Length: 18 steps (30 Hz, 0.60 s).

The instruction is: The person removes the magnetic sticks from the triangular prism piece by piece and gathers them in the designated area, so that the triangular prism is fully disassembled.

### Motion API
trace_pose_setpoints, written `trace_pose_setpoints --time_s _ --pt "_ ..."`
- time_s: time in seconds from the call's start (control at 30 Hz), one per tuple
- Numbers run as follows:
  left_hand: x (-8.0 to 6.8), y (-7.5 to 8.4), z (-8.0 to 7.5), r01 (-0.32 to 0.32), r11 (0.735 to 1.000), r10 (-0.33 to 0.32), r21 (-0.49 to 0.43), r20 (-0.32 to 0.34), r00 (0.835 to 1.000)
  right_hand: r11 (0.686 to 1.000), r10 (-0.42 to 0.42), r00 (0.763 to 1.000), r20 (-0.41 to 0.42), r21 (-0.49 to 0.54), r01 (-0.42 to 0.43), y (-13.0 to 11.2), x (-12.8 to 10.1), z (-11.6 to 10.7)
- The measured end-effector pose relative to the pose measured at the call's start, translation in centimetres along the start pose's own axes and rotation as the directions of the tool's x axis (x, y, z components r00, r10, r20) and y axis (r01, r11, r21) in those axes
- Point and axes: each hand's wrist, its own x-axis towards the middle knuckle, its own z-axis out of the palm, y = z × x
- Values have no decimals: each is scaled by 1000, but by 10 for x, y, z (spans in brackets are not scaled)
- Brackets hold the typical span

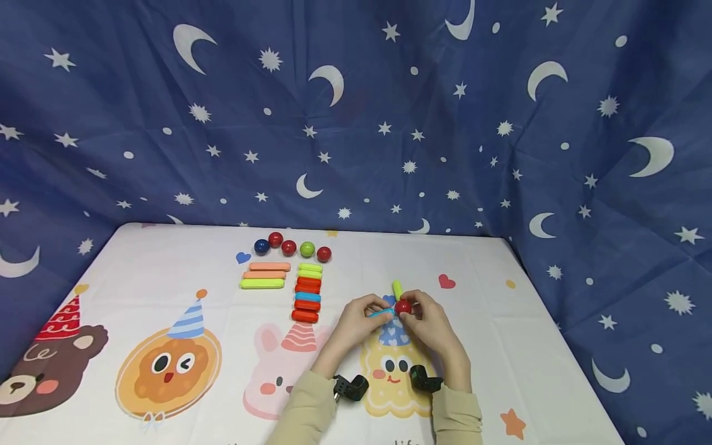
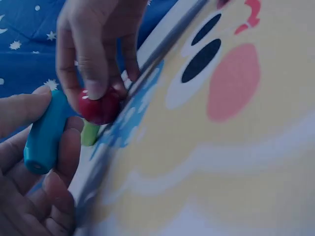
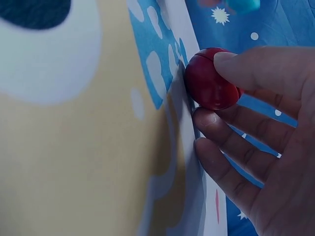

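Note:
My left hand (image 1: 360,318) pinches a short blue stick (image 2: 47,130) with rounded ends between thumb and fingers. Close to its right, my right hand (image 1: 427,318) holds a shiny red ball (image 3: 209,81), thumb on one side and fingers on the other. In the right wrist view, that ball sits right at the table surface. A yellow-green stick (image 1: 397,289) lies just beyond the red ball, and its end shows behind the ball in the left wrist view. Both hands are over the blue party hat (image 1: 394,334) printed on the tablecloth.
To the left, a column of short red, blue and yellow-green sticks (image 1: 308,296) lies on the table (image 1: 183,259). Beside it are two orange sticks (image 1: 267,275) and a yellow-green stick (image 1: 262,283). Several balls, including a dark blue ball (image 1: 262,247) and a green ball (image 1: 307,249), lie behind them.

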Motion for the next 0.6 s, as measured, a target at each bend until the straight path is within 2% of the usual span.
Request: trace_pose_setpoints --time_s 0.1,0.27,0.43,0.5,0.6 --pt "-8 3 -10 24 1000 -24 -16 13 1000 1000 13 1000 -10 -6 -13 1 0 1" --pt "-23 6 -29 41 999 -42 31 25 999 999 37 999 -17 -15 -37 0 1 2" --pt "-40 6 -46 72 997 -72 -6 37 997 999 43 999 -23 -13 -43 0 0 3" --pt "-46 6 -53 87 996 -86 -22 32 996 999 43 999 -25 -6 -44 0 0 3" --pt "-55 6 -64 108 994 -108 5 5 994 999 44 999 -20 2 -44 -1 0 4"
